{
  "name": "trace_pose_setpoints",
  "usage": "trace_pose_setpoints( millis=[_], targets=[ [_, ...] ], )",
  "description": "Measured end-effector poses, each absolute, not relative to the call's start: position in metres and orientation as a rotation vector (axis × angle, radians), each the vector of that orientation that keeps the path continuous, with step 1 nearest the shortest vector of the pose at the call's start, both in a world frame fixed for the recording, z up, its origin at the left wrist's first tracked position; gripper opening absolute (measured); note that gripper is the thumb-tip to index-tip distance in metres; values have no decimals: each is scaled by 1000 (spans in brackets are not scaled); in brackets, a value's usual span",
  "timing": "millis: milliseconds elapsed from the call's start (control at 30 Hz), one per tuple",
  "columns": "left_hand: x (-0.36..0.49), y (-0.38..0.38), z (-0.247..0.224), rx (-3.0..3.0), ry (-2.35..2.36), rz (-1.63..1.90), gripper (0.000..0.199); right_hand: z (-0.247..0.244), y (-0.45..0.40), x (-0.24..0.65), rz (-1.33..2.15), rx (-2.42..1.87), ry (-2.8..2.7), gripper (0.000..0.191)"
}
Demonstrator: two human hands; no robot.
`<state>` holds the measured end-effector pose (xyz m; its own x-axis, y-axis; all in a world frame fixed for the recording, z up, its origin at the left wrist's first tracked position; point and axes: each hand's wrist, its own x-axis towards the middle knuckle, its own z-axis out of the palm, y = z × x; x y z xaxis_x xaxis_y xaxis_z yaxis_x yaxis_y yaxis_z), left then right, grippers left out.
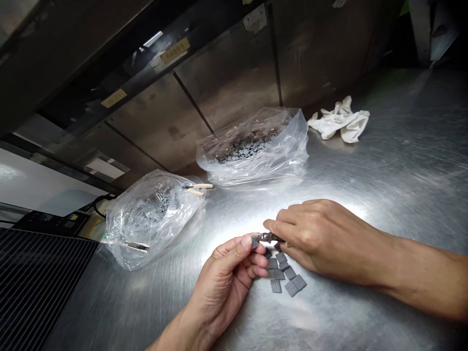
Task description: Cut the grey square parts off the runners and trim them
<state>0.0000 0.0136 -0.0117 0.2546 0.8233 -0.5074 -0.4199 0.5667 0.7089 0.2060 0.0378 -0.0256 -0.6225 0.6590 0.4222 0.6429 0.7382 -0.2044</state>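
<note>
Pliers (268, 237), or perhaps cutters, sit in your right hand (318, 234), whose fingers are wrapped around handles that are mostly hidden; the dark head points toward your left hand (228, 275). That hand pinches a grey piece (255, 242) between thumb and fingers, the others curled below. The tool's head reaches the piece or stops just beside it; I cannot tell which, nor whether its jaws are parted. Gripping the piece from the far side of the tool seems to leave the near side exposed and your thumb clear.

You hold both above the worktop (383, 204), well in from its back edge, probably to use the brightest light. Beneath and beside your hands, loose grey pieces (290, 272) lie scattered, some overlapping, apparently placed for a short reach.

Near the worktop's back edge, a clear bag (288, 170) contains many similar pieces. Another bag (127, 219) lies toward the left edge with small grey bits inside; a cream-handled tool (202, 185) and a slim tool (137, 246) rest on it, perhaps weighing the film down. Crumpled white cloth (329, 124), possibly gloves, lies right of the first bag, out of your hands' way.
</note>
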Motion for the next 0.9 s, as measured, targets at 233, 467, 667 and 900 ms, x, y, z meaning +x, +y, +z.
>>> trace_pose_setpoints(
  millis=[233,467,667,900],
  targets=[
    [-1,14,-14,507,966,875,15,-25,36,206,29,-995,-2482,8],
    [-3,13,-14,525,941,859,14,-27,36,206,16,-1016,-2490,7],
    [-3,13,-15,539,929,855,14,-28,34,205,-92,-978,-2443,11],
    [-2,13,-14,537,954,861,15,-26,33,204,-185,-958,-2426,12]
  ],
)
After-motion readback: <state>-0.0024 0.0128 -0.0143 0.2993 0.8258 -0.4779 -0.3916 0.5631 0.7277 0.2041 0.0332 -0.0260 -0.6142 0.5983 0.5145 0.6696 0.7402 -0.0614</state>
